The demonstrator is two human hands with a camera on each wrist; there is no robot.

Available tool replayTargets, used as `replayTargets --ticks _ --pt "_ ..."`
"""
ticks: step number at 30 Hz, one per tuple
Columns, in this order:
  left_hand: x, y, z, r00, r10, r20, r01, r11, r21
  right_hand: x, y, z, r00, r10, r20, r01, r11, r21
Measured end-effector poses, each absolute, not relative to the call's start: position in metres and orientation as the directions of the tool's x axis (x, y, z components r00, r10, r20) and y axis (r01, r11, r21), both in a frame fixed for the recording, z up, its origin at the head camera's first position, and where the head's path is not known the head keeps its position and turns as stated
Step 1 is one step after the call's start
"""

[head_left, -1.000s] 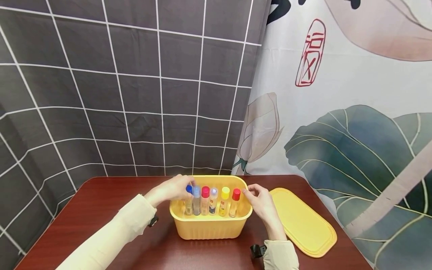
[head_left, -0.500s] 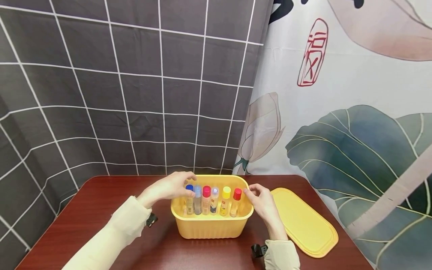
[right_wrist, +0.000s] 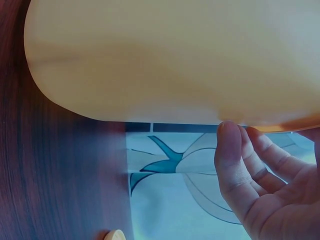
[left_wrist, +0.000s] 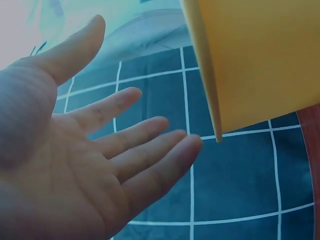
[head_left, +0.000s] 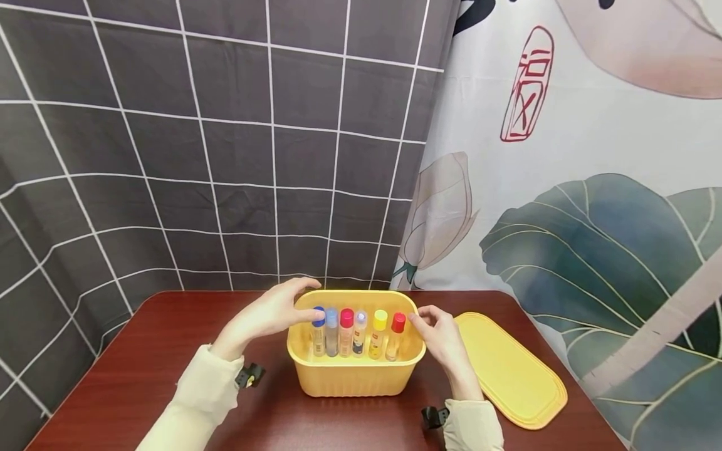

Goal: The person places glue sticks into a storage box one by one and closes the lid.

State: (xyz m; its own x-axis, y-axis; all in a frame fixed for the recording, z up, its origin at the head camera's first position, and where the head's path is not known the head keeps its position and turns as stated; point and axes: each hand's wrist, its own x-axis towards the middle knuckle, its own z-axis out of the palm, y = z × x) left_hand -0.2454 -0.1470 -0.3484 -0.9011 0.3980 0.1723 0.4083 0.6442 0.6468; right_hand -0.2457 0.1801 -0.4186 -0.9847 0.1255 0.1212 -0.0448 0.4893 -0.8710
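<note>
A yellow plastic storage box stands uncovered on the table. In it, clear glue-like bottles stand upright in a row, among them ones with a dark blue cap, a yellow cap and a red cap. My left hand is at the box's left end, fingers spread and nothing held; its thumb overlaps the dark blue cap in the head view. The left wrist view shows the palm and straight fingers apart from the box rim. My right hand pinches the right rim between thumb and fingers.
The yellow lid lies flat on the dark red table, right of the box. Behind the table hang a dark grid-patterned cloth and a white cloth printed with lotus.
My left hand has drawn back to the left from the dark blue cap, and its fingers have spread apart. The right hand stays at the box's right rim.
</note>
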Motion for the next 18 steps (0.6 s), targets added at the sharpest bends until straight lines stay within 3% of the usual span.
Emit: replayTargets --ticks 18 --pt "-0.235 -0.156 -0.382 -0.966 0.168 0.195 0.257 0.647 0.718 -0.246 0.180 -0.419 -0.987 0.127 0.104 -0.031 0.476 -0.879"
